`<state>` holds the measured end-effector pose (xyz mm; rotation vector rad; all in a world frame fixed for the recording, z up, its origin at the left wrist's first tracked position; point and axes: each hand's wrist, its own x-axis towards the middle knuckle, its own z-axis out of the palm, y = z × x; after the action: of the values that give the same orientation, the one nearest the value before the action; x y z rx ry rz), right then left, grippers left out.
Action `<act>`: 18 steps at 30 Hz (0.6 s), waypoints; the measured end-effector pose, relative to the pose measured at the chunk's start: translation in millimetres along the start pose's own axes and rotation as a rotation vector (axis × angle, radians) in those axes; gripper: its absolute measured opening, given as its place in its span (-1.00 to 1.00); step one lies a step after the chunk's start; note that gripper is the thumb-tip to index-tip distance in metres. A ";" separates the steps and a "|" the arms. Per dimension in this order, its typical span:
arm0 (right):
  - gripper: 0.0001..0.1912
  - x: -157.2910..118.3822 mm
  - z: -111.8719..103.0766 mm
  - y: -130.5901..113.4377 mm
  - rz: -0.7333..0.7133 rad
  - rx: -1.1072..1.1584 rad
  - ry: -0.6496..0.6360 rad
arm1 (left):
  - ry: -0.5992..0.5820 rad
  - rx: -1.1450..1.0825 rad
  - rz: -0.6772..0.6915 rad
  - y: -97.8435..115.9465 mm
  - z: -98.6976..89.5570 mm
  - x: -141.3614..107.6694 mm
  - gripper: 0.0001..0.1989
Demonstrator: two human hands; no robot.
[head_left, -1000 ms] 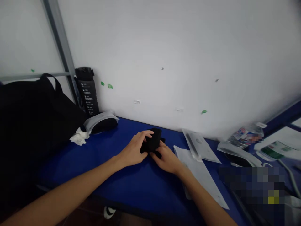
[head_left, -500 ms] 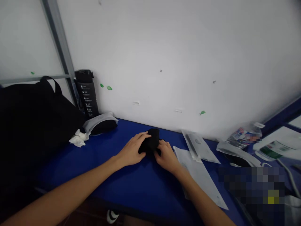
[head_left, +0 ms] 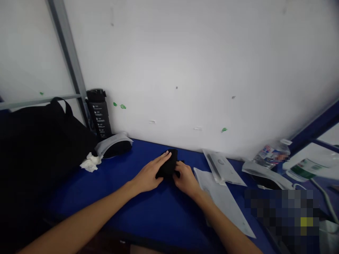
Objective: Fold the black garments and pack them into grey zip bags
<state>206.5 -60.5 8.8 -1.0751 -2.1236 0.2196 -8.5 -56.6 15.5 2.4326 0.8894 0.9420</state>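
Note:
A small bundle of black cloth (head_left: 167, 168) rests on the blue table (head_left: 156, 218), between both hands. My left hand (head_left: 149, 174) lies over its left side, fingers along the top and thumb at the near edge. My right hand (head_left: 186, 177) pinches the right edge of the cloth with bent fingers. Just right of my right hand lie two translucent white pouches, a larger flat one (head_left: 225, 201) and a smaller one (head_left: 224, 167) behind it.
A black bag (head_left: 39, 148) fills the left side, with crumpled tissue (head_left: 90, 162), a white-and-black pouch (head_left: 116, 145) and a dark bottle (head_left: 100, 114) beside it. Plastic bottles (head_left: 270, 155) and another pouch (head_left: 267, 176) are at the right. A white wall stands behind.
The view has tilted up slightly, so things sit lower in it. My left fingers are straighter and closer together on the black cloth; my right hand still pinches its edge.

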 end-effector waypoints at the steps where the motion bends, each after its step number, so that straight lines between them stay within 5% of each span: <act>1: -0.68 0.5 -0.6 -0.5 0.017 0.016 0.010 | -0.013 0.006 0.004 0.4 0.4 -0.2 0.07; 9: -0.81 1.4 -12.8 0.7 0.013 0.098 0.017 | -0.061 0.046 0.049 -2.2 7.5 2.7 0.12; 15: -0.80 9.1 -56.0 -15.7 0.069 -0.136 0.100 | -0.182 0.081 0.079 -0.7 5.7 4.5 -0.02; 18: -0.71 8.2 -83.4 -15.0 0.209 -0.377 -0.082 | -0.203 0.109 0.039 6.0 6.1 3.5 -0.01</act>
<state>250.5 -77.6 79.6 -1.5326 -2.1768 -0.0444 0.3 -59.3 16.1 2.5902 0.8431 0.6595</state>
